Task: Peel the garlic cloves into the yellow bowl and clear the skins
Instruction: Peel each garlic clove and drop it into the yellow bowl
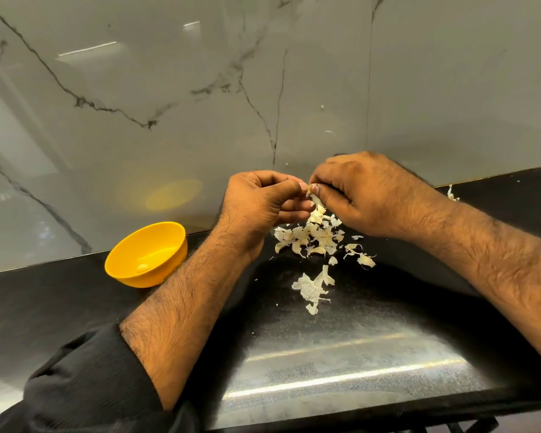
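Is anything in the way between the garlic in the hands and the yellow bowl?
Only the left hand and its forearm lie between the garlic clove and the yellow bowl. The black counter beside the bowl is bare.

Overhead strip lights are glaring off the marble wall (200, 89) and streaking across the black counter (341, 364). Wide-angle distortion is bending the edges; the bowl's (146, 254) yellow reflection is looking blurred, perhaps slightly defocused.

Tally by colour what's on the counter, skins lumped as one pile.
Yellow: 1, the yellow bowl
Off-white: 3, the peeled clove in the bowl, the skin pile, and the garlic clove pinched by both hands
Total: 4
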`<state>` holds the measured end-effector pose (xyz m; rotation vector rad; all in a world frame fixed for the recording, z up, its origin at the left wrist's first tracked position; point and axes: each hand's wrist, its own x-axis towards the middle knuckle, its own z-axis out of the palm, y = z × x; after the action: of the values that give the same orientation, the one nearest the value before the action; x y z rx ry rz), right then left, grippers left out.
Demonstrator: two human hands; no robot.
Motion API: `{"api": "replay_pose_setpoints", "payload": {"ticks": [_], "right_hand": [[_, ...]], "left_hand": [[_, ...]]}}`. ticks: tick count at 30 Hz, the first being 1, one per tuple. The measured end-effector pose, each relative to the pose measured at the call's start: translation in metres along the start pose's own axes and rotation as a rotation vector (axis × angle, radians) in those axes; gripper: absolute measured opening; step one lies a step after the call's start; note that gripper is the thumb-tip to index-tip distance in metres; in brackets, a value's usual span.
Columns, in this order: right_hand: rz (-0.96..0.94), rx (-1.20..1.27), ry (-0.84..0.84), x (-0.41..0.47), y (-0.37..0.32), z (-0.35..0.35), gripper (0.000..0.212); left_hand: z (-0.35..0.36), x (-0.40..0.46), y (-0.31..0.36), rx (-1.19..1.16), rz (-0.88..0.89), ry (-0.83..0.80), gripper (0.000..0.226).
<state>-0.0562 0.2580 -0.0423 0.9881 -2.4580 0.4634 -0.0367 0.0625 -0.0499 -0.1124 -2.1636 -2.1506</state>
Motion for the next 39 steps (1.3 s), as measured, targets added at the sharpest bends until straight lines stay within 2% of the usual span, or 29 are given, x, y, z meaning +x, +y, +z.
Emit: {"api": "replay_pose_setpoints", "payload": {"ticks": [10, 23, 29, 39], "right_hand": [[-0.004, -0.008, -0.055, 0.000, -0.001, 0.002, 0.018], [0.219, 0.417, 0.020, -0.002, 0.005, -0.001, 0.016], [0.219, 0.494, 0.001, -0.001, 0.008, -0.002, 0.017], [0.259, 0.675, 0.029, -0.001, 0.011, -0.001, 0.019]], "left_hand": [[-0.002, -0.002, 0.002, 0.048, -0.013, -0.020, 0.014], [-0.009, -0.001, 0.007, -0.029, 0.024, -0.119, 0.009], [-0.005, -0.004, 0.008, -0.090, 0.000, -0.156, 0.010], [-0.008, -0.003, 0.008, -0.122, 0.083, -0.148, 0.014]]}}
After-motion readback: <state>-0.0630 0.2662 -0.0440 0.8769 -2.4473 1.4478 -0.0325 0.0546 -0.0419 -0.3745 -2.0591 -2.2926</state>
